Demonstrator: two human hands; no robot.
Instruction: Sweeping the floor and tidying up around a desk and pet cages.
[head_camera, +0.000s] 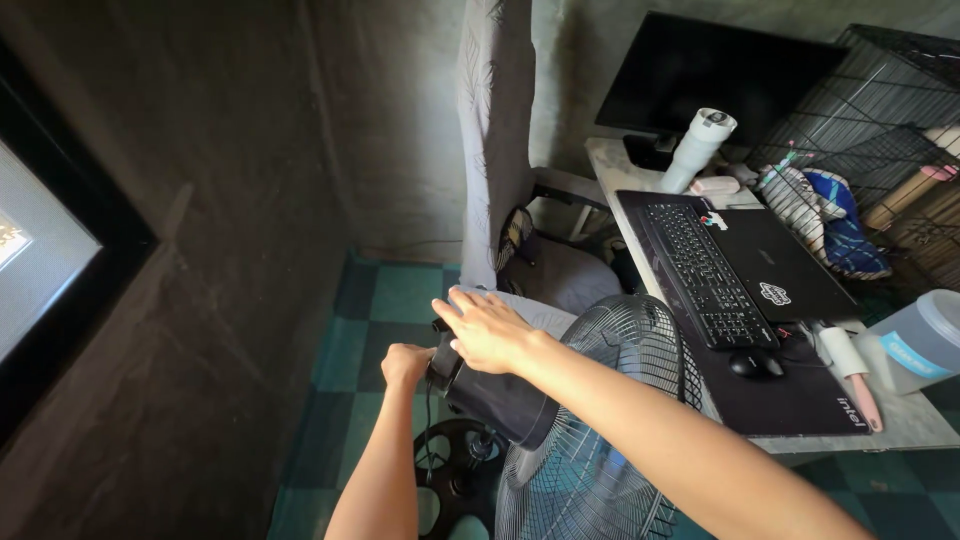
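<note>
At the far left of the frame a dark framed pane (40, 260) hangs on the rough grey wall. Low and left of centre, the left hand (405, 365) is curled into a fist behind the fan's dark motor housing (500, 400), seemingly closed on a knob or cord there, though the housing hides exactly what it grips. Just right of it, the right hand (487, 328) lies flat on top of the housing, fingers together and extended.

The standing fan (590, 420) sits at lower centre, upright on its round base (455, 470). As a judgement, an adjustment at the rear is under way, not finished. Its long axis runs from the housing toward the lower right, the wire grille (620, 400) facing the desk (900, 420) with its keyboard (705, 275).
</note>
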